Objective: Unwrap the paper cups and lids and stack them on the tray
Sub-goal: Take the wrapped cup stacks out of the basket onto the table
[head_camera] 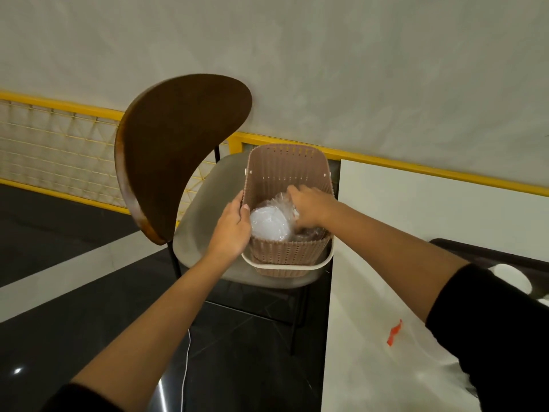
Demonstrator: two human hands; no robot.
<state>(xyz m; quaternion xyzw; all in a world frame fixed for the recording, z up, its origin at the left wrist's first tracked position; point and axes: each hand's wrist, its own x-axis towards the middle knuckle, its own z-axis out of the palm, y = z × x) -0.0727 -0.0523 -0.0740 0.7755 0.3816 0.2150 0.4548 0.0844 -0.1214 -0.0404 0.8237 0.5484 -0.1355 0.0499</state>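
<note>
A pink woven plastic basket (289, 171) with a white handle stands on the seat of a chair (205, 227). Inside lies a stack of white lids (269, 224) in clear plastic wrap (282, 203). My left hand (233, 226) holds the basket's left rim, thumb over the edge. My right hand (312, 208) reaches down into the basket, its fingers on the clear wrap; the fingertips are hidden, so I cannot tell whether they grip it. A dark tray (487, 257) with a white cup (512, 278) shows at the right edge, behind my right sleeve.
The chair has a dark wooden backrest (178, 150) just left of the basket. A white table (416, 218) lies on the right, with a white plastic bag (395, 367) bearing an orange tag. A yellow railing (59, 105) runs behind; a white cable (187, 367) crosses the dark floor.
</note>
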